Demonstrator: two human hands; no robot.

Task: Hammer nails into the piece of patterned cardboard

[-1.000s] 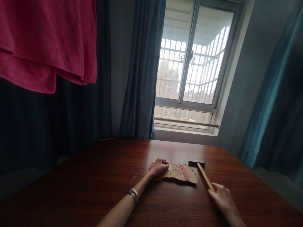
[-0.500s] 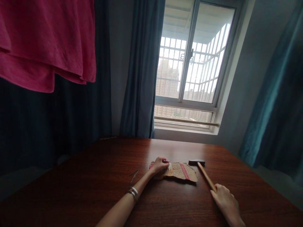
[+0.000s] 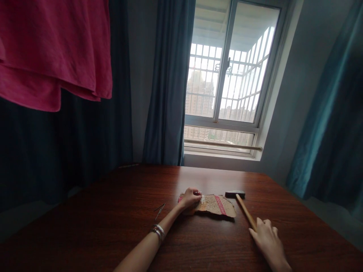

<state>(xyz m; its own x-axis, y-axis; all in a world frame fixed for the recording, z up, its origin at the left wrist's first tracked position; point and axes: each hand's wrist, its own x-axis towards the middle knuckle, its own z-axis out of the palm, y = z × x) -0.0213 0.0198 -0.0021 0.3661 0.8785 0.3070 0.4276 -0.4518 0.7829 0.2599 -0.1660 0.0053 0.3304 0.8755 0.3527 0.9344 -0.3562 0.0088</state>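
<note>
Two bare hands rest on a dark wooden surface (image 3: 113, 226) beneath a barred window (image 3: 227, 83). The left hand (image 3: 190, 197) lies with fingers curled on the left end of a ragged brown cardboard piece (image 3: 217, 206) at mid-surface, peppered with rows of small holes and crossed by pink bands; whether its grip pinches anything cannot be told. The right hand (image 3: 266, 240) has its grip open, fingertips touching the butt of a wooden-handled hammer (image 3: 245, 211) just right of the cardboard. Any lettering is too small to read.
</note>
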